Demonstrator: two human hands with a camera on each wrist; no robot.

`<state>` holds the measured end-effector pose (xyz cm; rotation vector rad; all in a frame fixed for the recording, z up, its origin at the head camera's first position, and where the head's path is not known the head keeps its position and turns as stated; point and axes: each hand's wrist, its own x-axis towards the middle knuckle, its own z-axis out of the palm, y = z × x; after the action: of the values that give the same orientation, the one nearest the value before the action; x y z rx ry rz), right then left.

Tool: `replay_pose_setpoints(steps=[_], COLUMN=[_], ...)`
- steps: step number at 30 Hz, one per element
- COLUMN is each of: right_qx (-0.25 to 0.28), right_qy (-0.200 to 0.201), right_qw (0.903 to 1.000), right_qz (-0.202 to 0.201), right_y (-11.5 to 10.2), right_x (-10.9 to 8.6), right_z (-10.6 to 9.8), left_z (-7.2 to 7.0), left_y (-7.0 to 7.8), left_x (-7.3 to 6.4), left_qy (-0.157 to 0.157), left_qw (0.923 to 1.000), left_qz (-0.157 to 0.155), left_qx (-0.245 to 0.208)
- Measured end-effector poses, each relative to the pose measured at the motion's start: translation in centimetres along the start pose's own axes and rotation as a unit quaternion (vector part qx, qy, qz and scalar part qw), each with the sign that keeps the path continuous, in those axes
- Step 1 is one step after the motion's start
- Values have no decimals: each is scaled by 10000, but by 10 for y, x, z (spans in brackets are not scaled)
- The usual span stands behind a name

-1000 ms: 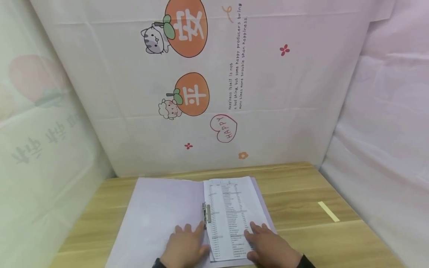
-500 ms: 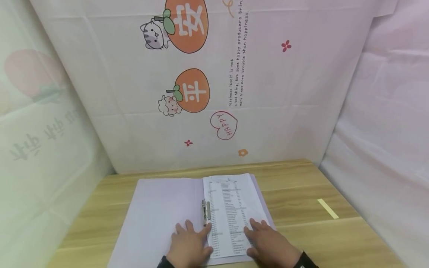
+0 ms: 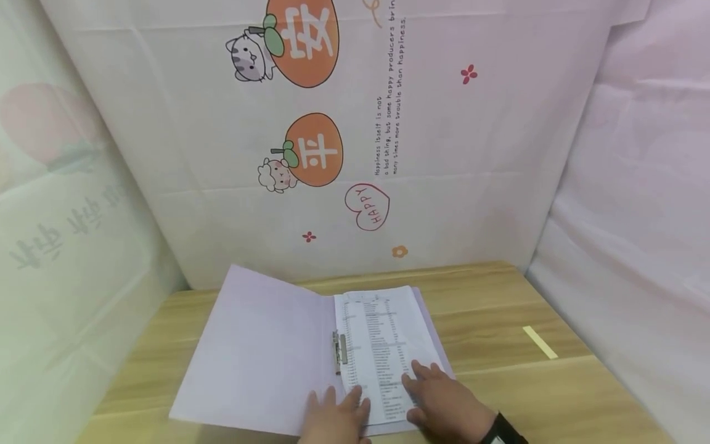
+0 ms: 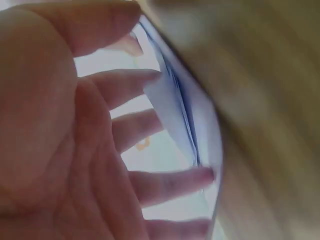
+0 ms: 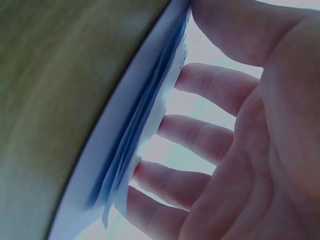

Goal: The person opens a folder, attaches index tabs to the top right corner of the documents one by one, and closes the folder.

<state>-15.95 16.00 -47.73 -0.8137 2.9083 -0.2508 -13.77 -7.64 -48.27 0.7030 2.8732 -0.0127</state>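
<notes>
Lilac cover (image 3: 249, 354) has lifted, hands (image 3: 446, 398) apparently hiding corners of papers (image 3: 379, 345).

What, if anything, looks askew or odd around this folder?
The left cover tilts up off the table instead of lying flat; the writing on the backdrop runs sideways. I see nothing spilled or damaged.

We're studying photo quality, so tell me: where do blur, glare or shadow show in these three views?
Head: left hand slightly blurred, shadow below the purple cover; left wrist: table smeared out of focus, bright white between the fingers; right wrist: table blurred, bluish shade among paper edges, bright glow behind the right hand.
</notes>
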Motion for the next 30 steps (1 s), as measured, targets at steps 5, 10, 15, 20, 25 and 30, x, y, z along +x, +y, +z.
replay_pose_setpoints(steps=[5, 10, 15, 20, 25, 30], right_qx=[-100, 24, 635, 534, -224, -149], right_qy=[10, 186, 426, 911, 1491, 1236], right_qw=[9999, 9998, 9967, 9920, 9819, 9663], right_qz=[-1, -46, 270, 692, 1148, 2253], right_y=[2, 17, 47, 95, 164, 215], right_x=[1, 2, -4, -14, -35, -58], right_z=[-2, -2, -8, -14, -16, -22], left_z=[-2, -5, -8, -13, -13, -11], left_y=[7, 8, 7, 6, 6, 6], left_x=[4, 6, 6, 5, 5, 6], left_qy=[-66, -63, -95, -41, -211, -253], left_qw=[9999, 9998, 9993, 9993, 9987, 9987], left_qz=[46, 52, 153, 167, 76, 77], left_qx=[-148, -170, -330, -323, -464, -426])
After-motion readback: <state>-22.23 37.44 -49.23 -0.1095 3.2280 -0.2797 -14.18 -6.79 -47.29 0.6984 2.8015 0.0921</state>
